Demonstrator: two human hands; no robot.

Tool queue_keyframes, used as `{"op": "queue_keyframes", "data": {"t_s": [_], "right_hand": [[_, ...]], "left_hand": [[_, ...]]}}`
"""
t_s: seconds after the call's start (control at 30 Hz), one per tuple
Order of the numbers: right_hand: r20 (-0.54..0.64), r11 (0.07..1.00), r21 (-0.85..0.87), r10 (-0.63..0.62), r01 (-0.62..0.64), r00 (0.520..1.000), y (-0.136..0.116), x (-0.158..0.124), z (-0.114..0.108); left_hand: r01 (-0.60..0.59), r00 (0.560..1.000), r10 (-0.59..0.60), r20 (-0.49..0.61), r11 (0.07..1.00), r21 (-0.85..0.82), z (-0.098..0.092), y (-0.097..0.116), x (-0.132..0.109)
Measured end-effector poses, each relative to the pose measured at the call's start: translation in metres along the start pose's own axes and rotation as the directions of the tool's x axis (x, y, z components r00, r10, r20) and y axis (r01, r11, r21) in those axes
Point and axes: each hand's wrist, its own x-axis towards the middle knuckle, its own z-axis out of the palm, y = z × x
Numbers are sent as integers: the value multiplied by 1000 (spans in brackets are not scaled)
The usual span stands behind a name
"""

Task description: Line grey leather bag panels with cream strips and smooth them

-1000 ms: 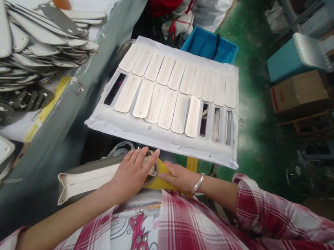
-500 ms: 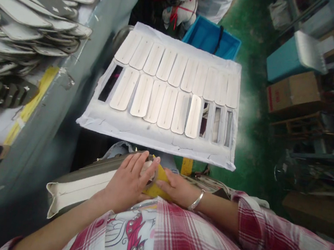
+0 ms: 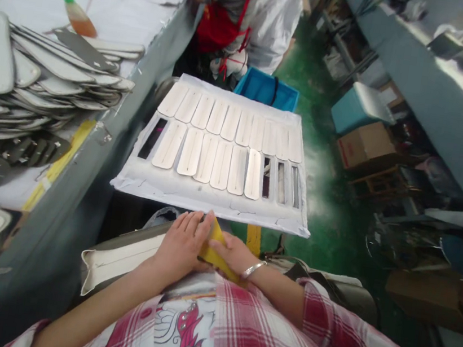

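My left hand [image 3: 182,244] lies back up in front of my waist, its fingers extended close together over one side of a yellow roll [image 3: 218,243], which looks like tape. Wrapped round the other side of the roll is my right hand [image 3: 235,254], with a bracelet at its wrist. The underside of the roll is hidden by both hands. A grey and white bag-like piece [image 3: 124,262] lies beneath my left forearm. Beyond my hands stands a white cloth-covered board [image 3: 211,200] bearing two rows of rounded white strips [image 3: 221,163]; several slots in its near row are open.
At the left, a bench [image 3: 123,22] carries stacked grey and white pieces [image 3: 50,87] and a green-tipped bottle [image 3: 79,17]. A co-worker in a red apron [image 3: 219,27] is at its far end. A blue crate [image 3: 264,87] sits behind the board; cartons [image 3: 367,146] stand right.
The view has tilted up, bringing more of the bench and the co-worker into sight. The yellow roll has turned between my hands, and my left thumb now lies closer to its fingers.
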Motion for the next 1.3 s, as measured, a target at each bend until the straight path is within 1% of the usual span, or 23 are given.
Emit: {"op": "queue_keyframes", "data": {"t_s": [0.03, 0.07, 0.13, 0.2, 0.27, 0.33, 0.37, 0.4, 0.43, 0.5, 0.53, 0.57, 0.63, 0.7, 0.73, 0.8, 0.87, 1.0, 1.1, 1.23, 1.3], "right_hand": [[6, 997, 71, 26, -27, 1000, 2, -9, -2], [-27, 991, 128, 36, -32, 999, 6, -17, -4], [-171, 982, 189, 23, 10, 985, 15, -33, -9], [-296, 984, 165, -11, 63, 955, 23, -40, -13], [-361, 987, 33, -137, 159, 922, 23, -38, -15], [-402, 957, -99, -289, 273, 869, 14, -28, -16], [-423, 943, -111, -329, 312, 844, 7, -22, -16], [-447, 938, -51, -329, 344, 832, -1, -17, -17], [-466, 929, 58, -299, 366, 832, -10, -12, -18], [-466, 873, 288, -230, 393, 854, -27, -6, -21], [-460, 824, 382, -224, 420, 859, -35, -4, -22], [-460, 765, 448, -246, 462, 853, -42, -2, -21], [-476, 641, 521, -330, 563, 815, -53, 1, -16], [-495, 516, 570, -404, 639, 769, -59, 6, -5], [-495, 487, 578, -428, 655, 756, -60, 9, 1], [-483, 470, 585, -452, 661, 750, -63, 17, 11], [-473, 467, 590, -462, 659, 750, -64, 24, 16], [-455, 452, 609, -474, 652, 754, -67, 37, 17], [-441, 489, 590, -471, 642, 764, -70, 43, 18], [-471, 528, 540, -456, 656, 755, -71, 47, 23], [-447, 516, 580, -445, 630, 776, -71, 49, 19]], "left_hand": [[14, 1000, -14, -6, 1000, 23, -2, 2, -4], [34, 999, -33, -6, 998, 52, -4, 3, -8], [80, 997, -81, 6, 990, 115, -9, 3, -20], [120, 992, -125, 16, 979, 164, -12, 2, -32], [141, 990, -143, 0, 971, 191, -13, -1, -44], [144, 990, -140, -34, 967, 210, -11, -2, -52], [143, 989, -135, -54, 965, 218, -10, -2, -55], [141, 989, -128, -74, 964, 225, -9, -2, -58], [138, 989, -120, -91, 963, 230, -8, -2, -59], [132, 987, -107, -117, 964, 232, -7, -1, -61], [128, 987, -101, -126, 965, 229, -7, 0, -62], [127, 986, -99, -131, 966, 225, -7, 0, -62], [129, 985, -101, -136, 968, 213, -8, 0, -62], [133, 985, -107, -135, 970, 203, -9, 0, -62], [135, 985, -110, -132, 971, 199, -9, -1, -62], [137, 986, -114, -124, 972, 191, -8, -2, -61], [139, 986, -119, -116, 974, 181, -8, -3, -61], [139, 988, -126, -89, 977, 161, -9, -5, -60], [147, 988, -137, -73, 978, 150, -9, -6, -57], [152, 988, -144, -63, 977, 148, -9, -8, -53], [153, 988, -146, -59, 978, 143, -10, -9, -52]]}}
